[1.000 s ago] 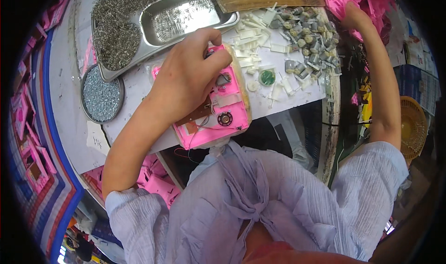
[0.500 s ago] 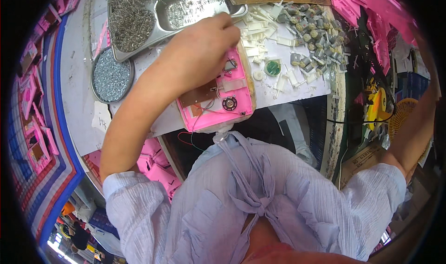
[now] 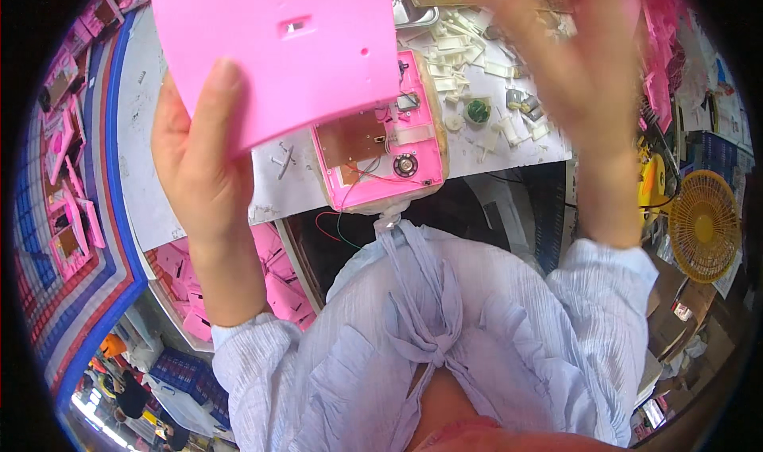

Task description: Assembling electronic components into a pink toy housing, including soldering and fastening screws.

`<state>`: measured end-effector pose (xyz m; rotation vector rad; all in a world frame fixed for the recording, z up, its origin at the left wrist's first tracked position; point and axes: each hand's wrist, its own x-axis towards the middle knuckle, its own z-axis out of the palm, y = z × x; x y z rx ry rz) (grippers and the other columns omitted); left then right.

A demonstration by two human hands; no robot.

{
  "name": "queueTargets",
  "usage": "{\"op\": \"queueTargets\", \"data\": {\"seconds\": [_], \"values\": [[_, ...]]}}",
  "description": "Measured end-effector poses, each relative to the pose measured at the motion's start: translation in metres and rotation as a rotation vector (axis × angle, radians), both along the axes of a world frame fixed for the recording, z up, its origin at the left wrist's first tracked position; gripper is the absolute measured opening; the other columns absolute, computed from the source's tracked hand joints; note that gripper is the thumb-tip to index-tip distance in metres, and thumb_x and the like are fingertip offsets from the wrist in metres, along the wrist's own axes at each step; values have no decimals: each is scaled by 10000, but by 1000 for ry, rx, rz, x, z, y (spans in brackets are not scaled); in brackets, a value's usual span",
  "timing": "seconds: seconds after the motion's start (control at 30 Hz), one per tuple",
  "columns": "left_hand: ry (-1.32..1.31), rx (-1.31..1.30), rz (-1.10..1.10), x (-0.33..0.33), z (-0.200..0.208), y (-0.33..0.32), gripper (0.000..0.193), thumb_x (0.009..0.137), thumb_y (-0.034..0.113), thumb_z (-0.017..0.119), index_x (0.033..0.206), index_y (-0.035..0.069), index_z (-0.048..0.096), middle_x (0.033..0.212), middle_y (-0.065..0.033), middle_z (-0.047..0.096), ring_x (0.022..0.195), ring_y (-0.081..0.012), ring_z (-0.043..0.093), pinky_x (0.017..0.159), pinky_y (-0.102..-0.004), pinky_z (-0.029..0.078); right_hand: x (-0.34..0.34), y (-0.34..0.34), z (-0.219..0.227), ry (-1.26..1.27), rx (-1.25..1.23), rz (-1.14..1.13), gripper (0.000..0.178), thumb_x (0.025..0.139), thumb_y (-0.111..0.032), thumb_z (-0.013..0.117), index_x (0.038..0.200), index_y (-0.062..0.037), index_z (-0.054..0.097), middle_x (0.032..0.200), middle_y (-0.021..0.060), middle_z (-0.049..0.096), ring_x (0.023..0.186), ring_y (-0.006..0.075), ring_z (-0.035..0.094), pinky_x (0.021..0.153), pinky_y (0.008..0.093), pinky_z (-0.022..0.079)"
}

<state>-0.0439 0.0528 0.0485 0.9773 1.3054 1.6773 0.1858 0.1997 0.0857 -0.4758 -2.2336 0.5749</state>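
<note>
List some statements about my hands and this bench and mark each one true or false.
1. The left hand holds a pink panel. True.
2. The right hand rests on the open pink casing. False: it is off to the right, apart from the casing.
3. A round speaker sits inside the casing. True.
4. The round green piece lies inside the casing. False: it is on the tabletop, right of the casing.
5. Red and green wires trail past the casing's near edge. True.

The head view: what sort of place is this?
Probably an assembly workshop: an open pink casing with a round speaker inside, many loose white plastic parts beside it, and a pink panel in the left hand.
</note>
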Motion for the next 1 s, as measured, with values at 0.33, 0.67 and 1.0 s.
{"op": "queueTargets", "data": {"seconds": [0.33, 0.67, 1.0], "values": [[829, -368, -160, 46, -48, -33, 909, 838, 291, 791, 1530, -66, 323, 1031, -230, 715, 824, -353, 726, 739, -382, 567, 57, -114, -119, -41, -876, -160, 756, 967, -22, 630, 1597, -9, 213, 677, -5, 530, 618, 66, 460, 602, 228, 369], [854, -386, -106, 38, -65, -42, 841, 853, 289, 786, 1517, -36, 386, 874, -156, 688, 736, -282, 691, 669, -366, 533, 51, -86, -126, -345, -599, -47, 491, 949, -82, 657, 1424, -64, 537, 705, 119, 626, 574, 225, 589, 593, 325, 463], [637, -450, -61, 46, -79, -83, 613, 941, 139, 699, 1490, -16, 473, 707, -57, 529, 617, -167, 538, 593, -296, 449, 42, -78, -99, -557, -357, 113, 554, 955, -80, 638, 1491, -78, 500, 1085, 204, 718, 798, 338, 691, 723, 396, 553]]}}
